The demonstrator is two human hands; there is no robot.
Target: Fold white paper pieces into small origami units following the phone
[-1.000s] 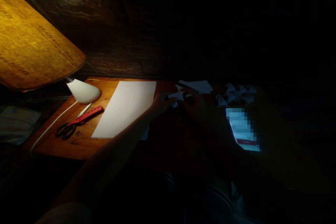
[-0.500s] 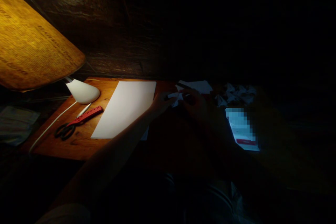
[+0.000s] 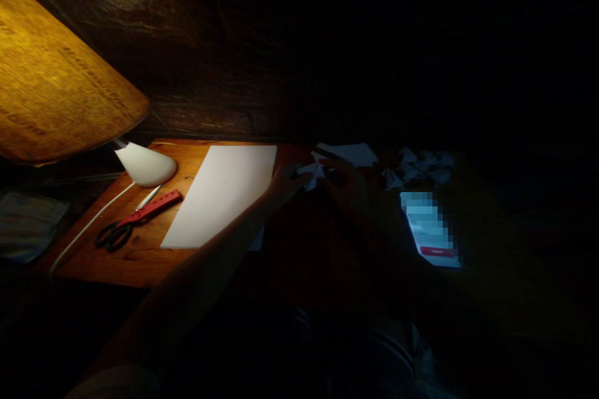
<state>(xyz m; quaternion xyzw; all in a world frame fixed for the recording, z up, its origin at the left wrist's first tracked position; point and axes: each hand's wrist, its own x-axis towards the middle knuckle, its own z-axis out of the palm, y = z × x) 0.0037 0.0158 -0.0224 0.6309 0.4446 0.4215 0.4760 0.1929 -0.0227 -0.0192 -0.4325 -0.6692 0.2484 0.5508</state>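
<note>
Between two hands [image 3: 284,184] [image 3: 350,189] — one paper piece [image 3: 312,174].

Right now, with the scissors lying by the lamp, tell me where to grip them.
Take the scissors by their black handle loops, coming from the near left: the loops lie nearest that table edge, and the blade end points away toward the lamp base.

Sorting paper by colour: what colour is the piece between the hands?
White. The paper piece between left hand and right hand, head view.
</note>
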